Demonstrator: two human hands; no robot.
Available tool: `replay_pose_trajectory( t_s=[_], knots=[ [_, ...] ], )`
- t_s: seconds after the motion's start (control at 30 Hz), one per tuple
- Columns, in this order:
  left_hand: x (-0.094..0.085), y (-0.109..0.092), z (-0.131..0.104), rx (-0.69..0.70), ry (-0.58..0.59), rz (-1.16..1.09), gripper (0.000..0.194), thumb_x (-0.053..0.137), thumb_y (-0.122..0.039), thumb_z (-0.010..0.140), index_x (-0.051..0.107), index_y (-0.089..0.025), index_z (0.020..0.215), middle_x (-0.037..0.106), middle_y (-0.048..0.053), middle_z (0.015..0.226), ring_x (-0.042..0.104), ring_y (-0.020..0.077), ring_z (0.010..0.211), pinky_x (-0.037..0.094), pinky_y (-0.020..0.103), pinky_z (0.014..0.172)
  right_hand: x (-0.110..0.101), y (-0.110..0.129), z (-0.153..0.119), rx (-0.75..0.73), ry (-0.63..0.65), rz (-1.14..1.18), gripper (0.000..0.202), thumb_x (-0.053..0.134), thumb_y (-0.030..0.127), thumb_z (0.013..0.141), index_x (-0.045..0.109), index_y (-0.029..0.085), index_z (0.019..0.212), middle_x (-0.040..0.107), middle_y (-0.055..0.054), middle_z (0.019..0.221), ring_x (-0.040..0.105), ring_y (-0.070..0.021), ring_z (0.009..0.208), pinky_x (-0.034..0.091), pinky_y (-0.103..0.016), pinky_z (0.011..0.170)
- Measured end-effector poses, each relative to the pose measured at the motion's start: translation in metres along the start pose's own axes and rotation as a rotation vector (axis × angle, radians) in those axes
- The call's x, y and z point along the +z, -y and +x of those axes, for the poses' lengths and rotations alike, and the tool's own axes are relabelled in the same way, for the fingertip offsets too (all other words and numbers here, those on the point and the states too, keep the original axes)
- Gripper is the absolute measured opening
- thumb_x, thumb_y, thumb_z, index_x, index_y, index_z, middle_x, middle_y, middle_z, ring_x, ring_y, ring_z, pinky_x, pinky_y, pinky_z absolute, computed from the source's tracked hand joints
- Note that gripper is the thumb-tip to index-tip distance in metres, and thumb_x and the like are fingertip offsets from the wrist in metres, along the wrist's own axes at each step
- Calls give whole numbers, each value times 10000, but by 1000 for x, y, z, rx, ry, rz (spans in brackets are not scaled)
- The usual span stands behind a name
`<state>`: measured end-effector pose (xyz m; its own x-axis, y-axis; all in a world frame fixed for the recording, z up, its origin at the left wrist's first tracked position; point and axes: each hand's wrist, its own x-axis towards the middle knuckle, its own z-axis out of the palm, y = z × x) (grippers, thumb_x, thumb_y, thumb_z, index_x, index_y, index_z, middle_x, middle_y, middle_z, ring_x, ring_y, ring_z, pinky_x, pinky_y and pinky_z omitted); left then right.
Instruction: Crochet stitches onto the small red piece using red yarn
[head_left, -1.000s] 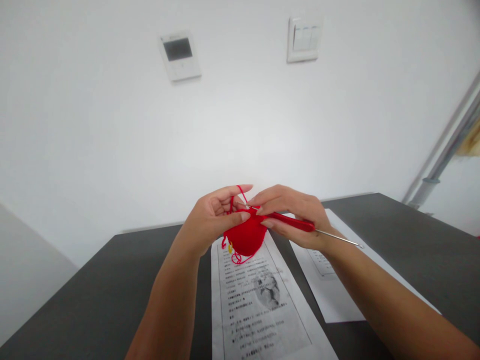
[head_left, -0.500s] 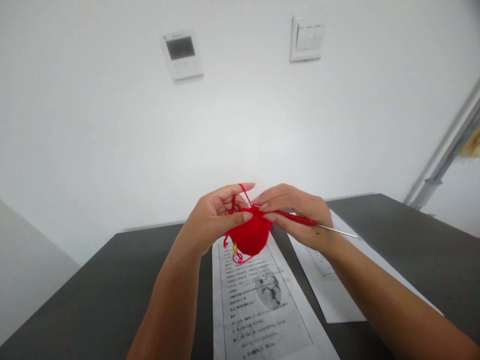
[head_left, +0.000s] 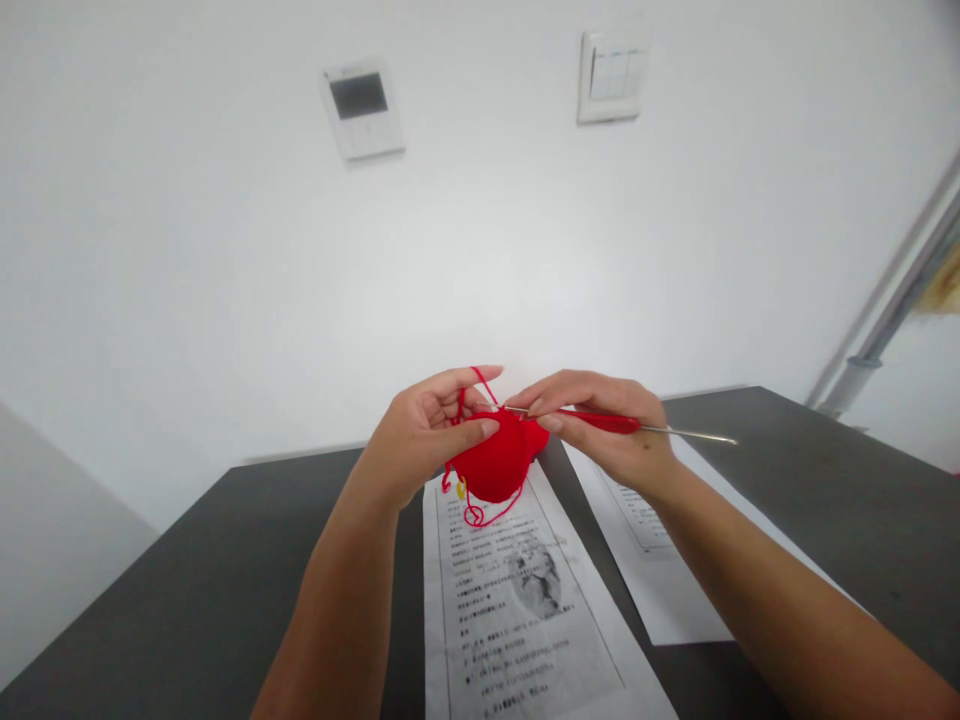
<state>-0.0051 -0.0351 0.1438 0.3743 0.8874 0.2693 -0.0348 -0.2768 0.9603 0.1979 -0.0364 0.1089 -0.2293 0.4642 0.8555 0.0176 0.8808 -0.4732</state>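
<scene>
My left hand (head_left: 435,425) pinches a rounded piece of red crochet work (head_left: 491,465), its thumb lying on the front. Red yarn (head_left: 484,385) loops over the raised left index finger and runs down to the top edge of the work. In my right hand (head_left: 600,420) is a crochet hook (head_left: 600,422) with a red handle and metal shafts, held nearly level. The hook's thin tip reaches the work's top edge close to the left fingers. A small yellow stitch marker (head_left: 461,488) and a loose yarn tail (head_left: 474,516) hang below.
Two printed sheets lie on the dark table (head_left: 315,530): one page (head_left: 517,620) under the hands, another page (head_left: 675,600) beneath the right forearm. The white wall behind carries a panel with a screen (head_left: 364,110) and a light switch (head_left: 611,78). A pipe (head_left: 892,310) stands at the right.
The crochet hook has swung from sloping down rightward to nearly level. My right hand has moved slightly right, uncovering more red work behind. The left hand has shifted slightly left.
</scene>
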Motion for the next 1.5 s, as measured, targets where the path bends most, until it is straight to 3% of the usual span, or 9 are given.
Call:
replay_pose_trajectory(
  t_s=[0.6, 0.8, 1.03, 1.13, 1.23, 1.33, 1.5],
  knots=[
    [-1, 0, 2, 8, -17, -18, 335, 746, -277, 709, 730, -166, 1025, 687, 19, 758, 599, 121, 667, 465, 240, 641, 1, -1, 0, -10, -4, 32, 137, 658, 163, 874, 734, 251, 946, 765, -23, 990, 722, -165, 928, 583, -320, 833],
    [2, 3, 6, -21, 28, 21, 197, 809, -263, 630, 675, -156, 727, 672, 1, 692, 591, 113, 639, 458, 230, 615, 1, -2, 3, -157, 43, -115, 145, 622, 149, 890, 721, 231, 957, 757, -51, 1013, 712, -171, 931, 586, -331, 816],
    [-3, 4, 8, -97, 77, 90, 168, 759, -269, 665, 647, -150, 704, 679, 15, 694, 595, 123, 627, 455, 245, 606, 2, -4, 4, -294, 14, -304, 185, 598, 124, 892, 708, 231, 996, 736, -79, 1073, 686, -201, 1005, 586, -370, 825],
    [-7, 5, 9, -108, 56, 139, 168, 742, -275, 662, 631, -153, 697, 665, 10, 669, 585, 127, 617, 445, 250, 603, 4, -6, 4, -241, -28, -333, 145, 625, 153, 879, 717, 228, 963, 736, -76, 1085, 689, -198, 987, 579, -361, 830],
    [-8, 5, 11, -70, -12, 238, 151, 710, -281, 665, 618, -163, 676, 646, 3, 659, 567, 132, 615, 429, 257, 596, 4, -7, 4, -69, -51, -325, 106, 645, 202, 870, 732, 227, 924, 760, -52, 985, 707, -185, 909, 570, -330, 806],
    [-9, 6, 13, -28, -150, 425, 111, 653, -266, 684, 608, -176, 637, 631, 2, 637, 556, 148, 613, 421, 273, 589, 4, -5, 5, 90, -36, -314, 134, 615, 254, 887, 747, 229, 878, 764, -21, 858, 712, -167, 811, 555, -296, 750],
    [-13, 15, 20, 42, -353, 626, 100, 623, -256, 686, 612, -192, 610, 642, 13, 655, 586, 190, 703, 436, 308, 661, 4, -2, 6, 197, 50, -332, 245, 516, 304, 944, 717, 216, 836, 728, -4, 788, 673, -137, 735, 499, -257, 675]
  ],
)
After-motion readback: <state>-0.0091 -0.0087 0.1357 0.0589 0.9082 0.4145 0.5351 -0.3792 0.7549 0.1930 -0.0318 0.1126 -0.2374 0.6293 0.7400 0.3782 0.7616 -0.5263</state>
